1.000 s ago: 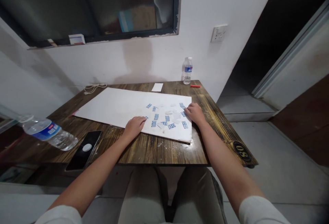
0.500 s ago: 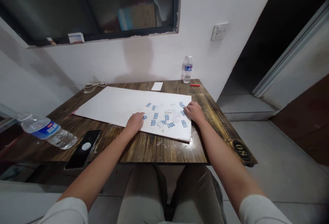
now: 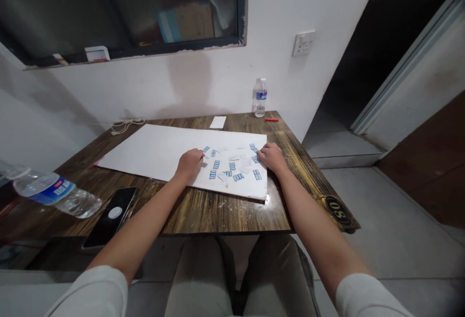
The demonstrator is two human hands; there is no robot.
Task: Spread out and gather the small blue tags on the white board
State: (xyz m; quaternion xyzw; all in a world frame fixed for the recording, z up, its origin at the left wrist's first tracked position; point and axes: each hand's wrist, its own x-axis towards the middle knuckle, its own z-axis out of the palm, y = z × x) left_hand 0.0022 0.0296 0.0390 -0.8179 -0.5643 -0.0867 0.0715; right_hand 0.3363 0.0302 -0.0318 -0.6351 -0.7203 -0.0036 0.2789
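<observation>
A white board (image 3: 160,150) lies on the wooden table, with several small paper pieces printed in blue scattered over its right part. My left hand (image 3: 189,164) is over the board's middle, fingers closed together, its tips beside a blue-printed piece (image 3: 206,150). What its fingertips hold, if anything, is too small to make out. At the board's right edge my right hand (image 3: 272,156) has its fingers bent and pressed together, the tips at another blue-printed piece (image 3: 255,159). Blank white scraps (image 3: 241,162) lie between the hands.
A small water bottle (image 3: 260,98) and a red pen (image 3: 271,120) stand and lie at the back right. A white card (image 3: 218,122) and a coiled cable (image 3: 127,125) are behind the board. Left of my forearm are a phone (image 3: 112,215) and a large bottle (image 3: 60,193) on its side.
My left hand has moved slightly away from me across the board, and the piece at its fingertips no longer shows there. My right hand stays at the board's edge. The view has shifted slightly.
</observation>
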